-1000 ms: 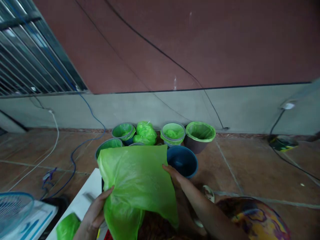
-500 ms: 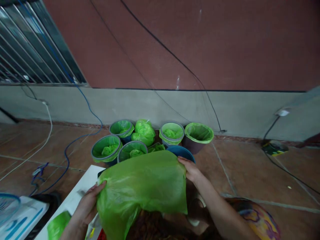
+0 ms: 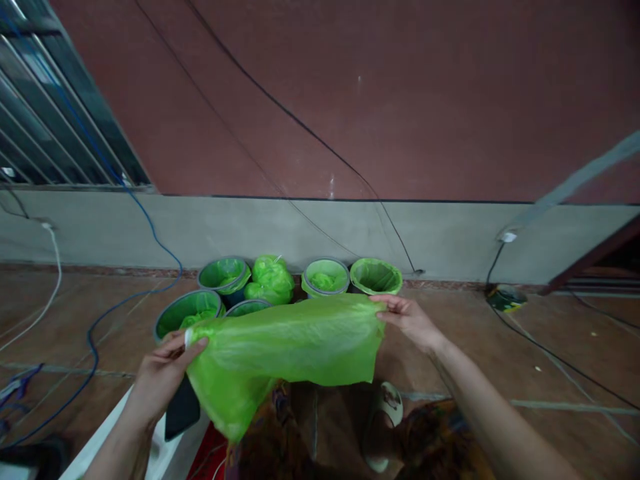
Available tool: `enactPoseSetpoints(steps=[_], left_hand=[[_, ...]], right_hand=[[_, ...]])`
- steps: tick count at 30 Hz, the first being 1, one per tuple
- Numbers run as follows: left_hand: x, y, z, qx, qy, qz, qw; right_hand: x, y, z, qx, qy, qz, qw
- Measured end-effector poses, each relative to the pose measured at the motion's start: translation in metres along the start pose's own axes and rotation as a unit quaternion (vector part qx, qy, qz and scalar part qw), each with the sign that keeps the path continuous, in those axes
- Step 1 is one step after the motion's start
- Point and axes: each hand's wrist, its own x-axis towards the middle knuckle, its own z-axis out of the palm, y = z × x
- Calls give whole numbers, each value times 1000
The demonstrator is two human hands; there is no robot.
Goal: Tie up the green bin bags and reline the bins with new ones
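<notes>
— Above the tiled floor (image 3: pixel 500 347), near the wall, what does the person hold?

— A green plastic bag (image 3: pixel 285 350). It is stretched wide between both hands, in the air, in front of a group of small bins. The left hand (image 3: pixel 163 370) pinches the left edge of the bag, with the fingers closed on the plastic. The right hand (image 3: pixel 410 319) grips the upper right corner in the same way, so each grip is clenched on the bag.

— Where are the bins?

— They stand on the floor beside the grey lower part of the wall (image 3: pixel 280 230), just behind the bag. One bin with a green liner (image 3: pixel 376 276) is near the right hand. Another lined bin (image 3: pixel 187 310) is near the left hand. Between them a tied green bag (image 3: pixel 271 279) sits among the bins.

— Anything else nearby?

— A sandal (image 3: pixel 384 417) lies on the floor under the bag, and a blue cable (image 3: pixel 107 313) runs over the tiles on the left. A dark flat object under the left hand is unclear.
</notes>
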Motion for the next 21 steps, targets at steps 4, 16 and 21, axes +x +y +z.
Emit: enactPoseSetpoints(steps=[4, 16, 21], left_hand=[[-1, 16, 1, 18, 44, 161, 986], [3, 49, 20, -152, 15, 45, 987], [-8, 65, 41, -180, -67, -26, 981]], right_hand=[[-3, -2, -9, -56, 0, -9, 998], [-15, -7, -23, -184, 74, -82, 977], [-17, -7, -13, 57, 131, -21, 990]])
